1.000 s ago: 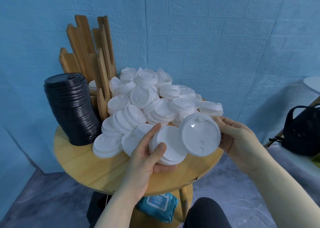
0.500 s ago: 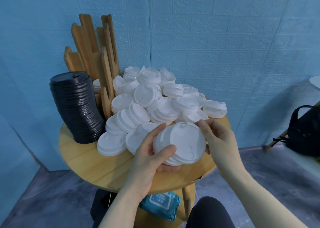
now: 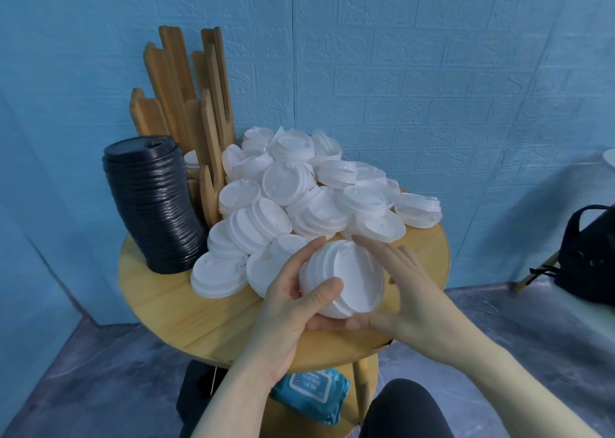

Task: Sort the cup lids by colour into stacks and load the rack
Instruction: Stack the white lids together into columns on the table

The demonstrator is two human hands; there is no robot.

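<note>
A short stack of white lids point(image 3: 342, 277) is held on edge above the front of the round wooden table point(image 3: 206, 317). My left hand point(image 3: 293, 304) grips it, thumb on the front and fingers curled behind. My right hand point(image 3: 399, 291) presses flat against its right face with straight fingers. A loose heap of white lids point(image 3: 299, 198) covers the table's middle and back. A tall leaning stack of black lids point(image 3: 153, 204) stands at the left. The wooden rack point(image 3: 186, 104) rises behind it, with one white lid partly visible between its posts.
A blue pack of wipes point(image 3: 309, 394) lies on the shelf under the table. A black bag point(image 3: 589, 251) sits on a seat at the right. The blue wall stands close behind the table. My dark-clad knee point(image 3: 406, 411) shows at the bottom.
My right hand brought a single white lid in from the right and pushed it onto the stack in my left hand. It now lies flat against the stack.
</note>
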